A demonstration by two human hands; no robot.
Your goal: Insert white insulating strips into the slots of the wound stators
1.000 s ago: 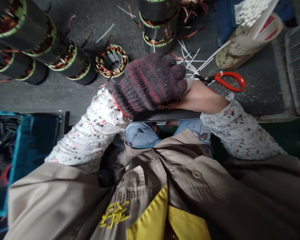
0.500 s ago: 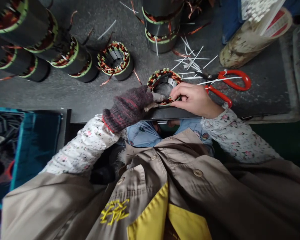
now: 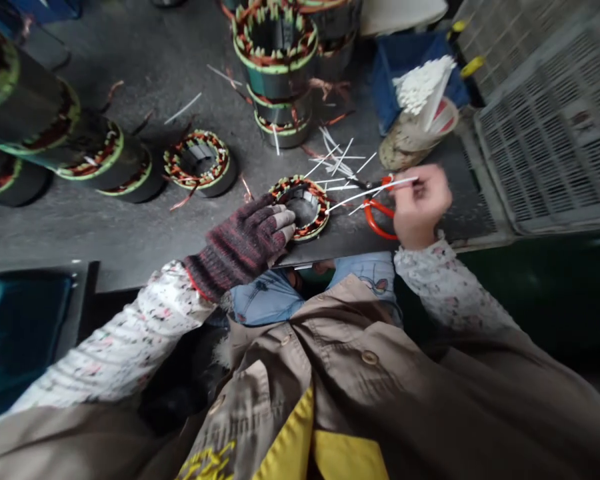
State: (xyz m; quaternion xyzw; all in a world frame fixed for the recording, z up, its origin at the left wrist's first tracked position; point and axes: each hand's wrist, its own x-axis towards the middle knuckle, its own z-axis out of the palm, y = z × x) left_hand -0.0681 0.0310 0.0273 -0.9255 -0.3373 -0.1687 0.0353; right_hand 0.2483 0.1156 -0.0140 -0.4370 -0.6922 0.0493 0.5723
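A motor stator [image 3: 325, 223] with copper windings and green slot insulation stands at the bench's near edge. My left hand [image 3: 253, 243], in a dark striped glove with pale fingertips, grips its left side. My bare right hand [image 3: 423, 203] is closed and blurred, pinching the end of a white cable tie [image 3: 357, 195]. The tie stretches from the stator's right rim to those fingers. Scissors with red handles [image 3: 377, 223] lie under the tie, partly hidden by my right hand.
Loose white cable ties [image 3: 337, 157] lie behind the stator. Another stator [image 3: 197, 163] stands to the left, near stacked stators [image 3: 275, 73]. A stained cylinder [image 3: 405, 152], a bundle of white ties [image 3: 423, 83], a blue bin [image 3: 385, 63] and a grey crate [image 3: 555, 127] are at right.
My right hand has moved from the stator's rim out to the right, drawing the cable tie taut. My left hand has shifted on the stator's left side. The view has shifted too.
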